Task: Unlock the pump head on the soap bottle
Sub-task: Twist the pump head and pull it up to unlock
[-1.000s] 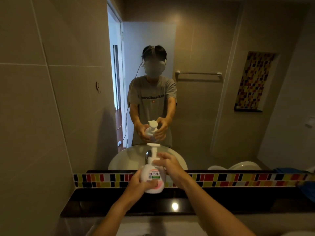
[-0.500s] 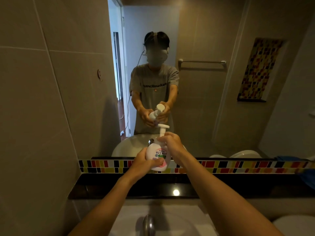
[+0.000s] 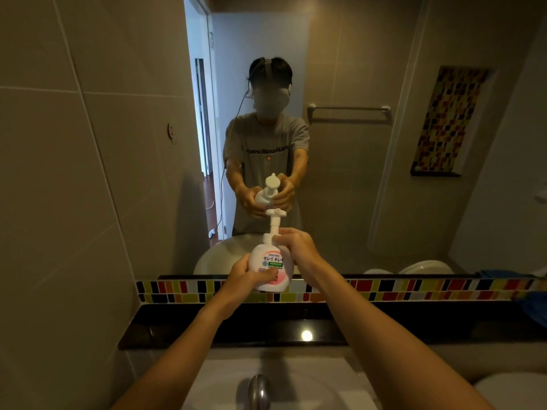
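I hold a white soap bottle (image 3: 270, 266) with a pink and green label upright in front of the mirror, above the black ledge. My left hand (image 3: 248, 275) wraps the bottle's lower left side. My right hand (image 3: 296, 247) grips the collar at the bottle's neck, just under the pump stem. The white pump head (image 3: 276, 213) stands raised on its stem, free of both hands. The mirror reflects the bottle and both hands.
A black ledge (image 3: 384, 324) runs below a band of coloured mosaic tiles (image 3: 414, 287). A white sink (image 3: 310, 386) with a metal tap (image 3: 259, 390) lies under my arms. A tiled wall (image 3: 74, 202) stands close on the left. Something blue (image 3: 535, 303) sits at the far right.
The view has tilted down, bringing the sink and tap into sight. The bottle went from tilted to upright, and the pump head now stands higher on its stem. Both hands kept their grip.
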